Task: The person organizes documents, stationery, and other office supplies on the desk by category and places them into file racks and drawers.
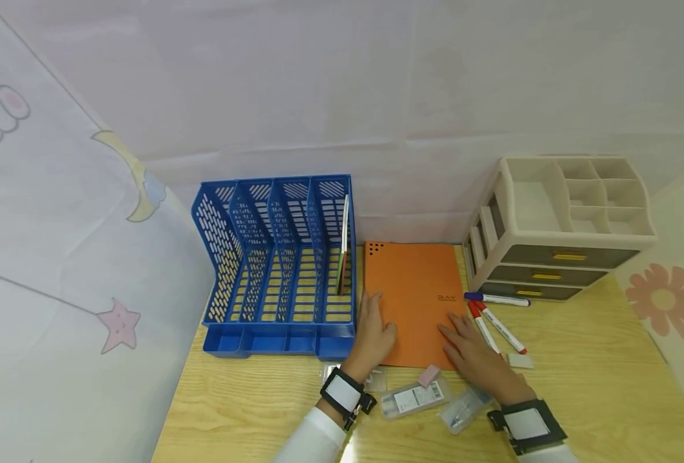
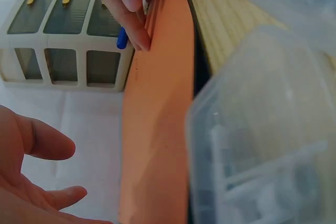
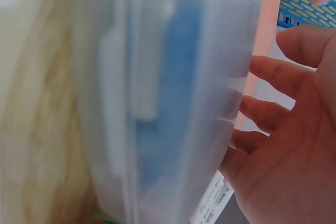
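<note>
Between the blue rack [image 1: 335, 347] and the beige drawer unit [image 1: 579, 238], the orange folder [image 1: 414, 283] lies flat on the table [image 1: 232, 399], its long axis running back to front. I have my left hand [image 1: 372, 337] at its left edge, the rack side, and my right hand [image 1: 474, 354] over its lower right part. Both are relaxed, grasping nothing. I judge that any two-sided hold hinges on those long edges, each hand nearest its own.
</note>
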Demonstrator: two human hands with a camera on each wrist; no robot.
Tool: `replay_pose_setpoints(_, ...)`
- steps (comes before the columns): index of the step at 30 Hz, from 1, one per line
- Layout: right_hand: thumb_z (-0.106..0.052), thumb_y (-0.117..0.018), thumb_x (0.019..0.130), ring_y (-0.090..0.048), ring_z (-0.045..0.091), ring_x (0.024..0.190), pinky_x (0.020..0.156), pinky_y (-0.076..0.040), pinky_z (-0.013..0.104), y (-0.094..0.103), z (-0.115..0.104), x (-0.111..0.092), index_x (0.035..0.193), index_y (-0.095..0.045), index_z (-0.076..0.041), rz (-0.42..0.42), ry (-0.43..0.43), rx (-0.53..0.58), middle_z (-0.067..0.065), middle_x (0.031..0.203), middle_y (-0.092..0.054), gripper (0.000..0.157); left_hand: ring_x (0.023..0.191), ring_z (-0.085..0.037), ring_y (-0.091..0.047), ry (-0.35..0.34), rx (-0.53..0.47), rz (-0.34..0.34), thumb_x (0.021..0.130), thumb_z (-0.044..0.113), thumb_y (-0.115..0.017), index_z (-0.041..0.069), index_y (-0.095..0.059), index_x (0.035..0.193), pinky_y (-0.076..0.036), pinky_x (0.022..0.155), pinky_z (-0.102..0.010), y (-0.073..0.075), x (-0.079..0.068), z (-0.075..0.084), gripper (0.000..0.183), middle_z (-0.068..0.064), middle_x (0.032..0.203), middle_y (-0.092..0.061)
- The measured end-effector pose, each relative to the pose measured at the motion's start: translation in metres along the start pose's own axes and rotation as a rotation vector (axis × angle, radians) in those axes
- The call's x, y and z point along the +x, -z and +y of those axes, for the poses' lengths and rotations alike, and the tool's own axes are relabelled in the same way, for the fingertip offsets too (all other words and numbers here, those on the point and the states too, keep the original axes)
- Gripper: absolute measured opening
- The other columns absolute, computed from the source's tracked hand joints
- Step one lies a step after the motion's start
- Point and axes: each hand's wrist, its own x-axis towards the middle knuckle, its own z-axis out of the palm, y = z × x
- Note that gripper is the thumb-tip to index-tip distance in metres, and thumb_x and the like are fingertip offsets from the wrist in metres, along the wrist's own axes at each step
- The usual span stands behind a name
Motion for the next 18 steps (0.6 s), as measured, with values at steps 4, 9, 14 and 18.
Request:
replay_pose_setpoints(4, -0.018, -0.059, 0.104, -0.024, 0.063, 0.146, 0.114, -0.032, 0.073, 0.004, 0.002, -0.002, 0.144, -0.057, 0.001, -0.042, -0.037, 0.015, 0.032, 0.161, -0.034, 0.045, 0.156, -0.046, -0.018, 0.049, -0.004, -0.009, 0.091, 0.004, -0.057, -0.002, -0.034, 0.155, -0.028, 0.123, -0.06, -0.005, 0.002, -0.007, 0.068, -0.035, 0.167, -0.011)
replay_pose_setpoints(9, -0.014, -0.061, 0.102, -0.026, 0.063, 0.145, 0.112, -0.034, 0.073, 0.004, 0.001, -0.004, 0.142, -0.059, 0.002, -0.01, -0.039, 0.038, 0.034, 0.159, -0.035, 0.043, 0.155, -0.048, -0.017, 0.12, -0.044, -0.001, 0.09, 0.005, -0.058, -0.006, -0.025, 0.158, -0.028, 0.123, -0.06, -0.01, 0.004, -0.011, 0.077, -0.038, 0.165, -0.011)
replay_pose_setpoints(14, -0.012, -0.065, 0.099, -0.03, 0.061, 0.144, 0.111, -0.036, 0.071, 0.002, 0.002, -0.002, 0.142, -0.058, 0.004, 0.033, -0.042, 0.063, 0.037, 0.158, -0.034, 0.046, 0.155, -0.05, -0.017, 0.152, -0.075, 0.017, 0.088, 0.006, -0.058, -0.01, -0.025, 0.157, -0.027, 0.123, -0.061, -0.014, 0.005, -0.011, 0.078, -0.039, 0.164, -0.014)
replay_pose_setpoints(18, -0.016, -0.066, 0.1, -0.027, 0.059, 0.147, 0.114, -0.034, 0.07, 0.003, 0.005, 0.0, 0.145, -0.055, 0.003, -0.003, -0.079, 0.083, 0.035, 0.161, -0.03, 0.05, 0.155, -0.049, -0.018, 0.16, -0.135, 0.05, 0.088, 0.004, -0.055, -0.011, -0.031, 0.154, -0.026, 0.123, -0.062, -0.014, 0.006, -0.009, 0.072, -0.038, 0.163, -0.019)
